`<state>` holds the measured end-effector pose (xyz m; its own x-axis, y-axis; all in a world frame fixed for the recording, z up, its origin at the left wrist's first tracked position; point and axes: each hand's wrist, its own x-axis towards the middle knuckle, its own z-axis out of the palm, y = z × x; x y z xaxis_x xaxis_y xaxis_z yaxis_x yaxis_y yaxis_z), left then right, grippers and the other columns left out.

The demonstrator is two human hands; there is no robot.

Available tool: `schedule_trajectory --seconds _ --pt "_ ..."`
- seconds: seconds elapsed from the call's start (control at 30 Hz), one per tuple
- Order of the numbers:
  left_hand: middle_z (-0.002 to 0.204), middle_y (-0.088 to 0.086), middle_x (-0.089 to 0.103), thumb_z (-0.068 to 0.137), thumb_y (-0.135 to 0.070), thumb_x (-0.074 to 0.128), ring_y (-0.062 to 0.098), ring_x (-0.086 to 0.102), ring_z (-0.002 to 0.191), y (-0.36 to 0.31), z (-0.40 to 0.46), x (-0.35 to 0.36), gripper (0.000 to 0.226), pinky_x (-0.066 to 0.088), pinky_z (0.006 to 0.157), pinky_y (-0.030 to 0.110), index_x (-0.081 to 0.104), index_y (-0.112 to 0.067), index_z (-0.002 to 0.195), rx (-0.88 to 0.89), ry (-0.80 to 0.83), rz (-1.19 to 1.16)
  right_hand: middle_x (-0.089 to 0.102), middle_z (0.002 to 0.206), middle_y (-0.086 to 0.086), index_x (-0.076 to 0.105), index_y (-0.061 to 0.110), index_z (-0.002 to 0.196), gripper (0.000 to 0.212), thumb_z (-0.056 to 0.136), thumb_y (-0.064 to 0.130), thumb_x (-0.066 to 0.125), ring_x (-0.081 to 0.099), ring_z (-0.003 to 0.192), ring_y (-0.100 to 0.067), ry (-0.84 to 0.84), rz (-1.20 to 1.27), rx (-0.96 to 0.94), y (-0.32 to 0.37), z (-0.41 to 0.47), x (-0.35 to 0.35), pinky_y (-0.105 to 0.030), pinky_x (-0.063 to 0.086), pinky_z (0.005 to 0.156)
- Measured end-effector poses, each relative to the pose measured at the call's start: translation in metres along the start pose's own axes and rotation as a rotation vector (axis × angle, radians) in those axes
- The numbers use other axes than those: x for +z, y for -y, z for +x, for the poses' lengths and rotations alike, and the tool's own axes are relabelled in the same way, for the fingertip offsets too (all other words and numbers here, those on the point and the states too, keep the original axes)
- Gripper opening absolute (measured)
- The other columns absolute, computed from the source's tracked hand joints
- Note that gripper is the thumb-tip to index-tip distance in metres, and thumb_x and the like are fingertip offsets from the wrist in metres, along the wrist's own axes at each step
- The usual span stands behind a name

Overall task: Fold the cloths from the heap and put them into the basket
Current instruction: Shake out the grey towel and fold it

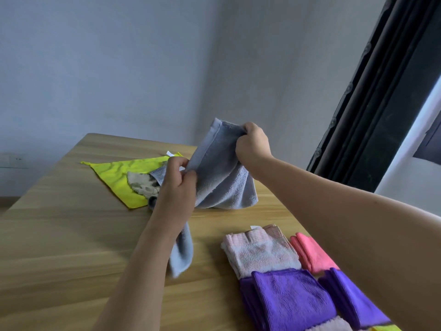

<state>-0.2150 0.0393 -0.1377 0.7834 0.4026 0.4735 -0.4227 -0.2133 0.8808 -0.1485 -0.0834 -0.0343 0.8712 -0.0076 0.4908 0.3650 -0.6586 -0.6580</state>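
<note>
A pale wooden table fills the lower part of the view, set against a plain grey-blue wall, with a dark window frame running up the right side. Above the middle of the table a grey-blue cloth is held up off the surface between both hands, its top edge stretched between them, its middle sagging in folds and one long tail hanging down past the left wrist towards the tabletop. The right hand grips the cloth's upper far corner, fingers curled tight around the bunched fabric. The left hand pinches the nearer corner between thumb and curled fingers, lower and closer to the camera. Behind the left hand a yellow-green cloth lies spread flat on the table, with a crumpled beige cloth on top of it, partly hidden by the hand. At the near right, folded cloths lie side by side on the table: a purple cloth nearest, a pale pink cloth just beyond it, a coral cloth to the right of that, and a second purple cloth partly covered by the right forearm. On the wall at far left sits a small white socket.
</note>
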Motion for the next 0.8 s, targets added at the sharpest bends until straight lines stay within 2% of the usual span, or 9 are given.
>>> schedule_trajectory --seconds 0.1,0.17,0.27,0.4,0.47,0.53,0.6,0.67,0.8 --pt "0.076 -0.007 0.055 0.082 -0.015 0.051 0.019 0.053 0.07 0.003 -0.003 -0.003 0.022 0.04 0.06 0.032 0.042 -0.026 0.099 0.023 0.179 0.237 0.051 0.097 0.0 0.05 0.013 0.094 0.023 0.085 0.004 0.031 0.046 0.088 -0.021 0.012 -0.022 -0.022 0.003 -0.004 0.0 -0.027 0.035 0.071" --pt "0.076 0.001 0.053 0.079 -0.01 0.047 0.025 0.051 0.065 0.013 -0.004 -0.002 0.026 0.036 0.054 0.032 0.04 -0.024 0.099 -0.005 0.224 0.345 0.052 0.099 -0.002 0.048 0.012 0.098 0.018 0.088 0.016 0.033 0.048 0.089 -0.023 0.032 -0.074 -0.019 0.002 -0.006 0.0 -0.031 0.036 0.074" --pt "0.072 0.0 0.045 0.078 -0.004 0.044 0.022 0.044 0.061 0.025 -0.003 -0.003 0.024 0.03 0.05 0.03 0.042 -0.021 0.095 -0.013 0.159 0.353 0.051 0.095 -0.002 0.045 0.012 0.1 0.022 0.084 0.028 0.042 0.051 0.089 -0.024 0.144 -0.182 -0.002 -0.004 -0.008 0.003 -0.035 0.041 0.074" --pt "0.083 -0.001 0.057 0.081 -0.008 0.048 0.025 0.054 0.075 0.03 0.005 -0.009 0.016 0.039 0.061 0.032 0.05 -0.02 0.091 -0.066 0.039 0.403 0.056 0.086 -0.005 0.052 0.013 0.086 0.014 0.084 0.025 0.045 0.054 0.083 -0.028 0.104 -0.271 -0.048 -0.019 -0.001 0.0 -0.03 0.038 0.067" --pt "0.076 0.001 0.055 0.084 -0.011 0.045 0.023 0.051 0.067 0.031 0.006 -0.014 0.008 0.036 0.056 0.032 0.046 -0.018 0.08 -0.134 0.105 0.501 0.058 0.089 -0.008 0.056 0.014 0.089 0.022 0.087 0.031 0.044 0.055 0.084 -0.028 0.061 -0.229 0.057 -0.024 0.003 -0.007 -0.029 0.038 0.069" --pt "0.071 0.003 0.052 0.086 -0.013 0.043 0.021 0.048 0.061 0.029 0.007 -0.021 0.014 0.034 0.053 0.03 0.043 -0.016 0.073 -0.199 0.225 0.587 0.058 0.094 -0.01 0.056 0.012 0.096 0.034 0.088 0.04 0.04 0.055 0.086 -0.029 0.035 -0.149 0.219 -0.028 0.005 -0.015 -0.03 0.039 0.071" --pt "0.063 -0.001 0.049 0.085 -0.021 0.046 0.021 0.044 0.057 0.021 0.008 -0.027 0.019 0.033 0.054 0.029 0.043 -0.016 0.067 -0.244 0.346 0.55 0.058 0.095 -0.012 0.055 0.009 0.096 0.036 0.089 0.04 0.037 0.055 0.087 -0.03 0.036 -0.159 0.27 -0.033 0.002 -0.022 -0.032 0.042 0.072" --pt "0.061 -0.003 0.044 0.077 -0.032 0.049 0.019 0.041 0.058 0.003 0.006 -0.028 0.019 0.032 0.059 0.029 0.046 -0.017 0.066 -0.269 0.419 0.406 0.06 0.09 -0.014 0.057 0.007 0.087 0.039 0.09 0.037 0.034 0.057 0.084 -0.031 0.076 -0.24 0.199 -0.037 -0.005 -0.025 -0.034 0.045 0.071" --pt "0.067 -0.001 0.047 0.078 -0.039 0.052 0.017 0.045 0.066 -0.029 0.003 -0.016 0.025 0.035 0.066 0.033 0.053 -0.014 0.072 -0.226 0.386 0.107 0.047 0.062 -0.006 0.044 0.009 0.063 0.043 0.091 0.039 0.034 0.045 0.061 -0.023 0.139 -0.272 0.1 -0.051 -0.027 -0.026 -0.032 0.035 0.056"
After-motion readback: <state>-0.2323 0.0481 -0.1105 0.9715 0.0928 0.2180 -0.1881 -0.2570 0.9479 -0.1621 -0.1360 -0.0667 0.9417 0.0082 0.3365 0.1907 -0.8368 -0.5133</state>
